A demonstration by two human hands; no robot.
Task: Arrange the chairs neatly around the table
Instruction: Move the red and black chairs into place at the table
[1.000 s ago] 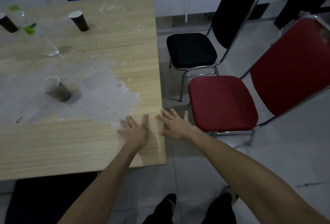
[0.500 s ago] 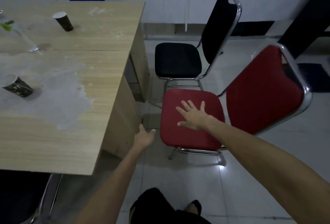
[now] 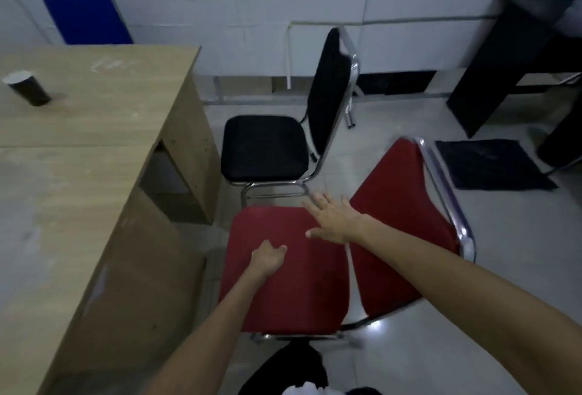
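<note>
The head view is filled by a red chair (image 3: 283,271) standing beside the long edge of the wooden table (image 3: 78,174), its seat turned toward the table and its backrest away from it. The right hand (image 3: 335,221) is held spread over the rear of the seat cushion, fingers extended and grasping nothing; whether the palm touches the cushion cannot be told. The left hand (image 3: 267,259) is seen over the middle of the seat with its fingers curled loosely inward, and no object is held in it; contact with the cushion cannot be confirmed either. A black chair (image 3: 264,149) stands just beyond the red one, near the table's far corner, and a blue chair (image 3: 85,16) is set at the far end of the table, only its backrest being visible. A dark paper cup (image 3: 26,90) is left on the tabletop. The task is judged to be at an early or middle stage: the red chair is not yet tucked under the table, the black chair appears slightly apart from the edge, and both remain to be aligned and pushed in.
</note>
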